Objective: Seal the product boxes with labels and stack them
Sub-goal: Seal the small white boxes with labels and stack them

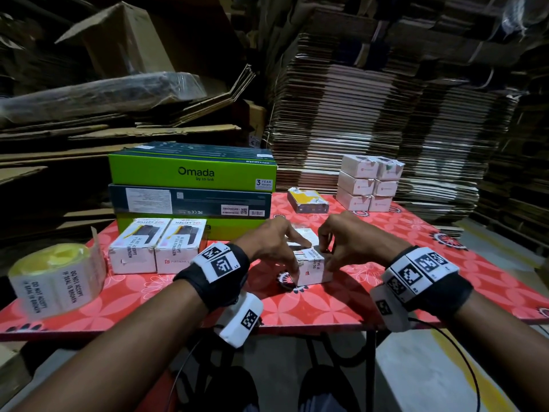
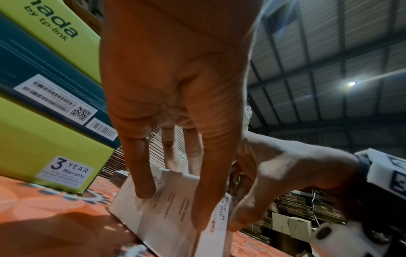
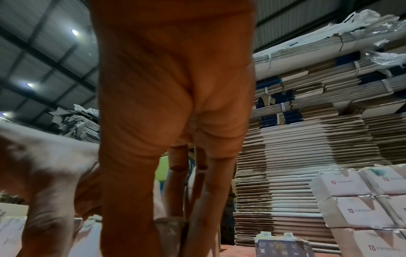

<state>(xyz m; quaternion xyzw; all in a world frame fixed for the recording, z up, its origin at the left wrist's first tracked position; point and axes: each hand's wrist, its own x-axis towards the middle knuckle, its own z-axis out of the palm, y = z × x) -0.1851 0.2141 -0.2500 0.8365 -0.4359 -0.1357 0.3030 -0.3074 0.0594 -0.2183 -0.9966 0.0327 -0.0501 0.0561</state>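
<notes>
Fingers of both hands pinch white box (image 1: 312,267); label roll (image 1: 56,281) left, stacked boxes (image 1: 368,182) behind.

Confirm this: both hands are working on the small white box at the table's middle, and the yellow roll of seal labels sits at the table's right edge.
Wrong side. Head view: the yellow roll of seal labels sits at the left edge of the red floral table. Both hands, left hand and right hand, do work the small white box.
</notes>
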